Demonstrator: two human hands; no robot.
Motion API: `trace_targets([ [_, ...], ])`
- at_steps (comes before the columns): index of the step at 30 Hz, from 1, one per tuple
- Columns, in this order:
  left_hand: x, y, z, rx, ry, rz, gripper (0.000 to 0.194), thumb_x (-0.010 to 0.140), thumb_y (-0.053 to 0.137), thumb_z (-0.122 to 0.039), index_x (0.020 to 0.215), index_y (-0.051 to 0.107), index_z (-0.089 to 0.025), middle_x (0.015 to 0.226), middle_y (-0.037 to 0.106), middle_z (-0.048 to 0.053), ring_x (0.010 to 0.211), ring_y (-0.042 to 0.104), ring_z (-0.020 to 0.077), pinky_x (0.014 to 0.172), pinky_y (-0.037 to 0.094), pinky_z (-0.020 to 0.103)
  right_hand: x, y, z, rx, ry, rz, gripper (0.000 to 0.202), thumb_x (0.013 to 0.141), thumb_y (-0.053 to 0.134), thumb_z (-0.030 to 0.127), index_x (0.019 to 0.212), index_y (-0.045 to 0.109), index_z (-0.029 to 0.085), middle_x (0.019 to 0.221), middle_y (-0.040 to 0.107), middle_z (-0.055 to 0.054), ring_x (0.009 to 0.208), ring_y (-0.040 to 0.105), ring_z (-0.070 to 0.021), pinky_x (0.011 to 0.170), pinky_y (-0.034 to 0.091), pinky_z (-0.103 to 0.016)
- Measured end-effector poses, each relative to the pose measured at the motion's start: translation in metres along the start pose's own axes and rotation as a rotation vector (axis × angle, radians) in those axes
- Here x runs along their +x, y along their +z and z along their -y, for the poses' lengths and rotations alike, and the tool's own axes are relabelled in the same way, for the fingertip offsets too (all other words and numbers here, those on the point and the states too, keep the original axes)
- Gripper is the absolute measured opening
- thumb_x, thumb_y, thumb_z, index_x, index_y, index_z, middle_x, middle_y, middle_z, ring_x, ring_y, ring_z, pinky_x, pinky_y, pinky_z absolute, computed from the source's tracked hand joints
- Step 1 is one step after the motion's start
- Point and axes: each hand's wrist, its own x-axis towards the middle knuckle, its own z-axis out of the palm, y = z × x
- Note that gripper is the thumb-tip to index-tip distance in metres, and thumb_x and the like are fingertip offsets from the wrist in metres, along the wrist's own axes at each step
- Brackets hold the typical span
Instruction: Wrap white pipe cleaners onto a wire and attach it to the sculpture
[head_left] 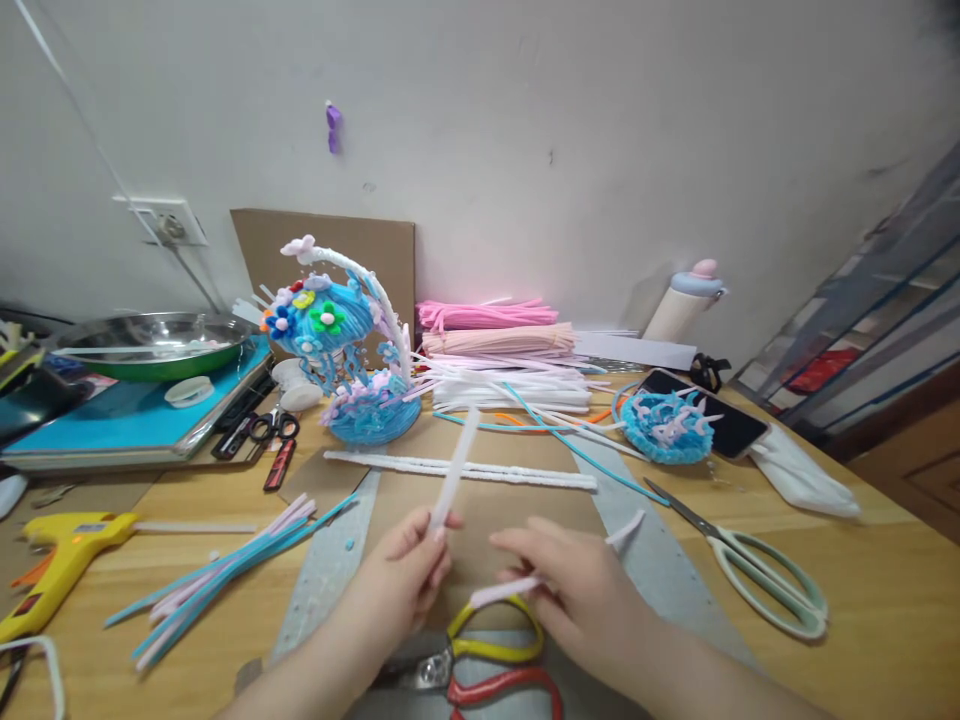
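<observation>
My left hand [420,565] pinches the lower end of a translucent white stick [457,465], which points up and slightly right. To its right, my right hand [559,580] has its fingers curled around a pale pink fuzzy stem [506,590]; one end shows left of the fingers, and a similar pale piece [626,528] sticks out behind the hand. The two hands are apart. Below them lie scissors with yellow and red handles [499,655]. Beyond the hands, long white fuzzy stems [465,470] lie across the brown cardboard [480,515].
A blue flower-covered craft [322,320] stands back left, a smaller blue piece [667,427] back right. Bundled stems [499,340] lie by the wall. A yellow glue gun [71,550] and loose stems [232,580] are left; green-handled scissors [765,580] lie right.
</observation>
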Motion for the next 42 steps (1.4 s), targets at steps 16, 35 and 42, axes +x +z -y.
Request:
trace_targets([
  [16, -0.013, 0.002, 0.012, 0.874, 0.529, -0.336, 0.039, 0.081, 0.056, -0.039, 0.114, 0.051, -0.02, 0.11, 0.055, 0.012, 0.104, 0.049, 0.0287, 0.089, 0.036, 0.041, 0.014, -0.022, -0.035, -0.184, 0.397, -0.067, 0.025, 0.092, 0.036, 0.039, 0.091, 0.057, 0.024, 0.07, 0.065, -0.001, 0.063, 0.059, -0.0188, 0.054, 0.03, -0.025],
  [35, 0.04, -0.018, -0.034, 1.043, 0.941, -0.622, 0.052, 0.083, 0.052, -0.028, 0.133, 0.038, -0.019, 0.136, 0.044, 0.014, 0.129, 0.037, 0.0271, 0.107, 0.03, 0.043, 0.021, -0.008, -0.057, -0.156, 0.563, 0.096, 0.026, 0.091, 0.042, 0.04, 0.083, 0.059, 0.021, 0.081, 0.067, -0.005, 0.073, 0.06, -0.0188, 0.057, 0.03, -0.024],
  [42, 0.084, -0.041, -0.123, 1.012, 1.071, -0.997, 0.057, 0.077, 0.054, -0.023, 0.131, 0.038, -0.014, 0.135, 0.041, 0.016, 0.13, 0.032, 0.0294, 0.11, 0.022, 0.045, 0.021, -0.007, -0.053, -0.194, 0.558, 0.114, 0.025, 0.092, 0.04, 0.039, 0.082, 0.055, 0.022, 0.081, 0.068, -0.006, 0.074, 0.062, -0.0214, 0.057, 0.03, -0.025],
])
